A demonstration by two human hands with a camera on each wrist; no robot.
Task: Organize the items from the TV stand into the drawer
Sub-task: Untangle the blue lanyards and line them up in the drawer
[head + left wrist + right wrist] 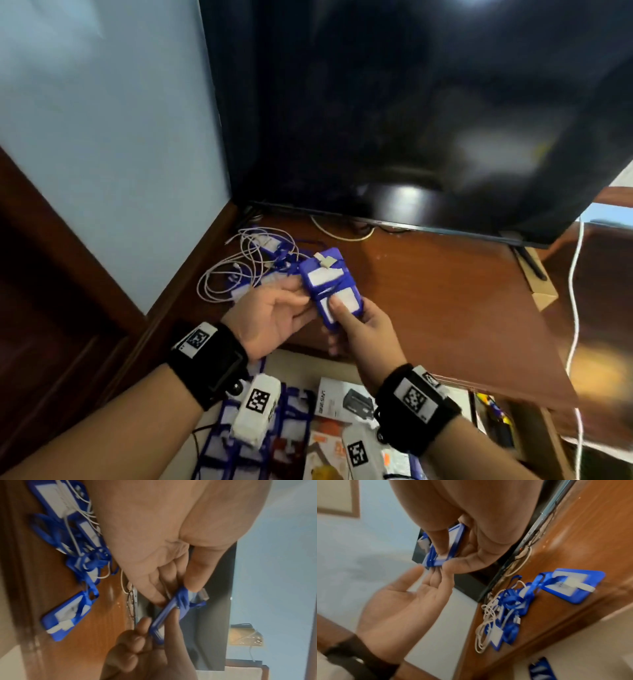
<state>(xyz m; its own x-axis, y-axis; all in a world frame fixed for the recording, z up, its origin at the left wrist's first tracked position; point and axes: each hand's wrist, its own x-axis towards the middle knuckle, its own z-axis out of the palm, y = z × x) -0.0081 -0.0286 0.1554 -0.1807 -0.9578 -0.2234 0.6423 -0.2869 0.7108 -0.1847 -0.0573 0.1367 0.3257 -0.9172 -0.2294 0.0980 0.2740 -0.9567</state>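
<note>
We hold a blue badge holder [329, 291], its lanyard wound round it, in mid-frame of the head view above the worktop [428, 291], long axis running from lower right toward upper left. Our right hand [363, 329] pinches its lower end, thumb on the white card face, while our left hand [274, 315], nearly flat, only touches its upper left edge. The open drawer [301, 363] lies directly below both hands at the frame's bottom, so we judge the right hand carries it straight down.
</note>
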